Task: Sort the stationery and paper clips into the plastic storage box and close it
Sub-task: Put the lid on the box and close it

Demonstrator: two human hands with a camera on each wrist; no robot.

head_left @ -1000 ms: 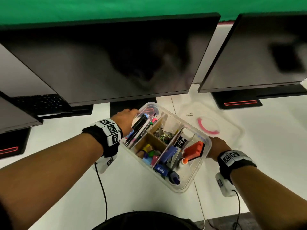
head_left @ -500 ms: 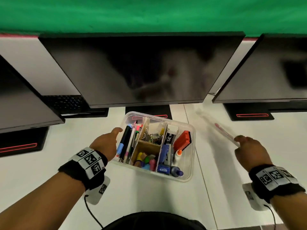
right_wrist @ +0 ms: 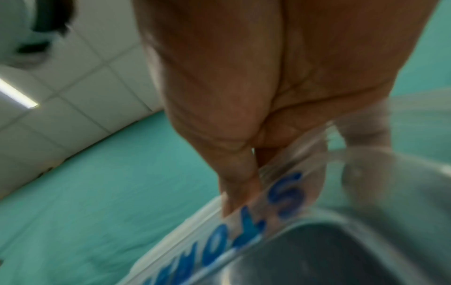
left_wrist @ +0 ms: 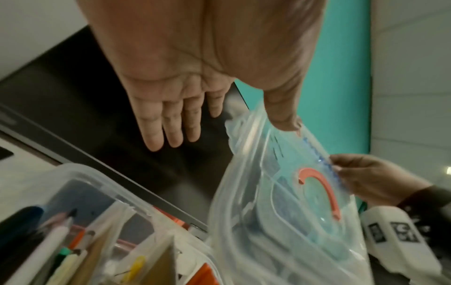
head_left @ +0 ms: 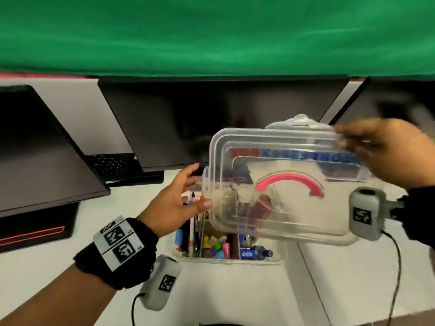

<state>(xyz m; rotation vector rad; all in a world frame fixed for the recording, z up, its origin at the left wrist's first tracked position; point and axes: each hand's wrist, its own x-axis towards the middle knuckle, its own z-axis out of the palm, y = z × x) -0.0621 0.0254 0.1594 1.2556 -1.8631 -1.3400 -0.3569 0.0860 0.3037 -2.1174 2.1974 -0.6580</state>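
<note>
- Fingers of our right hand (head_left: 386, 151) pinch the lid (head_left: 277, 184), held tilted over the open box (head_left: 226, 260).
- Our left hand (head_left: 174, 203), fingers spread, touches the lid's edge.
- Monitors (head_left: 211, 118) stand behind the box.

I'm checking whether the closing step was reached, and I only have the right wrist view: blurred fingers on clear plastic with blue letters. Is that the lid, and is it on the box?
Observer: Yes, it is the lid. The right hand pinches its right edge and holds it tilted in the air above the open storage box, so it is not seated.
Operator: Where is the left hand?
Observer: The left hand has its thumb on the lid's left edge and its fingers are straight.
Operator: Is anything in the box?
Observer: Yes. There are pens in the left compartment and small coloured pieces beside them.
</note>
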